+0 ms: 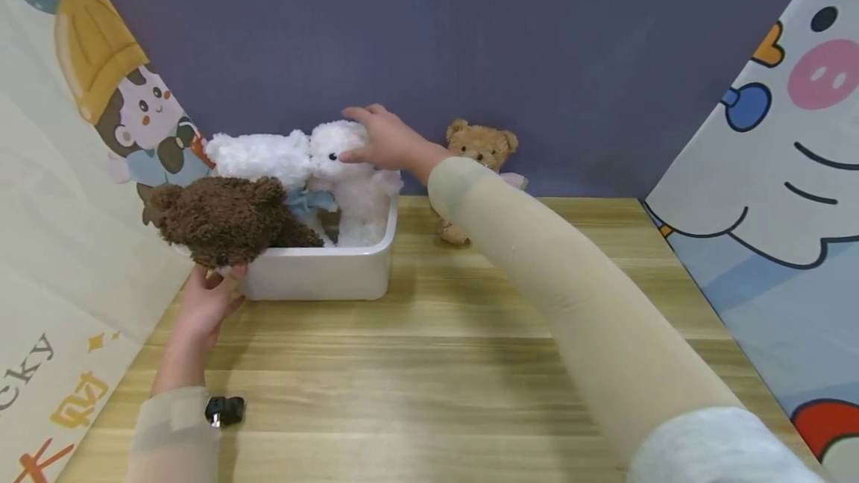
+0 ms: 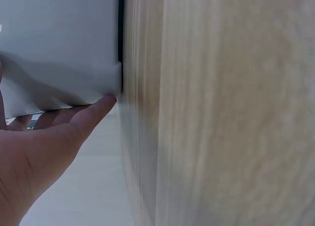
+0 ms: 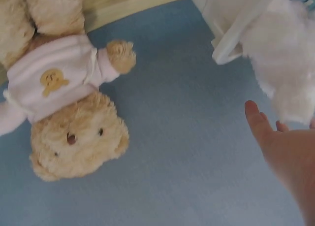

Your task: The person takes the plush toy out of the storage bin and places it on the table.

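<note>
A white plastic box (image 1: 322,274) holds several plush toys. My left hand (image 1: 208,300) grips its front left corner, thumb at the front and fingers along the side; the left wrist view shows those fingers (image 2: 83,120) against the box wall. A dark brown plush toy (image 1: 221,218) leans over the rim just above this hand. White plush toys fill the rest, one lying (image 1: 258,155) and one upright (image 1: 362,200) at the right end. Around the upright one's head, my right hand (image 1: 389,140) reaches with extended fingers; how far it touches the fur is unclear.
A light brown teddy bear (image 1: 479,144) in a pale top sits against the blue-grey back panel (image 1: 570,58), partly behind my right arm. Printed side panels flank the wood-grain table (image 1: 416,379). A small black device (image 1: 224,410) shows beside my left wrist.
</note>
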Tool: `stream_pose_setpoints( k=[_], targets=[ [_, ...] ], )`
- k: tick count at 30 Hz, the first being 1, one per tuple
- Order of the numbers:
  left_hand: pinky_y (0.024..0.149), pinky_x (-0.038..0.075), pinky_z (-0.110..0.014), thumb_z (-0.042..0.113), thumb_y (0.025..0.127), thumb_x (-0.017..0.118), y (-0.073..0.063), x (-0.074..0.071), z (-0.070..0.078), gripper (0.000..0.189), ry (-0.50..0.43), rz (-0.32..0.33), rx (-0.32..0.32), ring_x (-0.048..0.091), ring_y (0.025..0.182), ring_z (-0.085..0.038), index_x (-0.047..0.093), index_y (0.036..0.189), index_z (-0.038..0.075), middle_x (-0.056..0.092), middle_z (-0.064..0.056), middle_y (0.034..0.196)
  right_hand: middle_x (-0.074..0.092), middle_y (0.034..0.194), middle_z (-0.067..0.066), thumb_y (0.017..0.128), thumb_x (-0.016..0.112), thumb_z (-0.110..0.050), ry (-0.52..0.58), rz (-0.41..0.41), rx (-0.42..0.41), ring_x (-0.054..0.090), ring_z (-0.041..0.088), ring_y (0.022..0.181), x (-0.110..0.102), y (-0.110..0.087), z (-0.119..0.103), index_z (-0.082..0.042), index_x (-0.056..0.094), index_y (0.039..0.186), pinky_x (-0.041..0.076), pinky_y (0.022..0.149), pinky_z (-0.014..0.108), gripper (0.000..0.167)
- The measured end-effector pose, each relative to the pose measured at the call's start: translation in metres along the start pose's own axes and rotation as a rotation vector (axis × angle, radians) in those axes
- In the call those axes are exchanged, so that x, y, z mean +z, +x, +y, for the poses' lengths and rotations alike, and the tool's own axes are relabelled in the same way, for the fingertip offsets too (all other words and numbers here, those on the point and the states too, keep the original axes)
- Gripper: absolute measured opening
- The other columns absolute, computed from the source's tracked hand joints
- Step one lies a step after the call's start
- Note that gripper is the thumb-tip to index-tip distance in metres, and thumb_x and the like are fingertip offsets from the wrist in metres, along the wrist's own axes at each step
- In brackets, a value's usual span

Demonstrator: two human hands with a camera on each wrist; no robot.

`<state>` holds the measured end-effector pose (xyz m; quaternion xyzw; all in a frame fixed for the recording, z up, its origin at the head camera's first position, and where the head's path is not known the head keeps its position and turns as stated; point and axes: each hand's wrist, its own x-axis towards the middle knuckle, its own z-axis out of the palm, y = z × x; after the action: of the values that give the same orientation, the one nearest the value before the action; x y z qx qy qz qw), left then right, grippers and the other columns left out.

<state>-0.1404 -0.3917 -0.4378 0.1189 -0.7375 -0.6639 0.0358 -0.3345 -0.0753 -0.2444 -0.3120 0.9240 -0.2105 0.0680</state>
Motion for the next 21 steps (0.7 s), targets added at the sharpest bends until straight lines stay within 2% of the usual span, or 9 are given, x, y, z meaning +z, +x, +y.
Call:
stream_pose_setpoints(
  k=[5,14,21],
  targets=[
    [0.123,0.022,-0.073,0.042,0.108,0.059,0.0,0.001,0.001,0.084,0.002,-0.013,-0.002,0.01,0.166,-0.038,0.005,0.171,0.038,0.002,-0.017,0.179,0.014,0.179,0.009,0.101,0.067,-0.056,0.014,-0.012,0.001,0.022,0.027,0.165,0.01,0.003,-0.001,-0.032,0.016,0.172,0.031,0.133,0.047,0.092],
    [0.124,0.021,-0.075,0.041,0.108,0.058,0.001,0.004,0.001,0.084,-0.011,-0.034,0.006,0.006,0.166,-0.041,0.003,0.171,0.04,0.0,-0.017,0.18,0.02,0.177,0.012,0.097,0.072,-0.056,0.058,0.026,-0.011,0.026,0.026,0.163,0.024,0.006,0.002,-0.029,0.012,0.173,0.031,0.133,0.044,0.1],
    [0.123,0.023,-0.074,0.042,0.108,0.058,0.0,0.003,0.0,0.083,-0.007,-0.025,0.005,0.009,0.165,-0.042,0.004,0.171,0.04,0.002,-0.018,0.179,0.025,0.175,0.009,0.095,0.076,-0.054,0.104,0.075,-0.007,0.03,0.024,0.161,0.032,0.008,0.003,-0.027,0.019,0.172,0.032,0.132,0.042,0.1]
  ],
)
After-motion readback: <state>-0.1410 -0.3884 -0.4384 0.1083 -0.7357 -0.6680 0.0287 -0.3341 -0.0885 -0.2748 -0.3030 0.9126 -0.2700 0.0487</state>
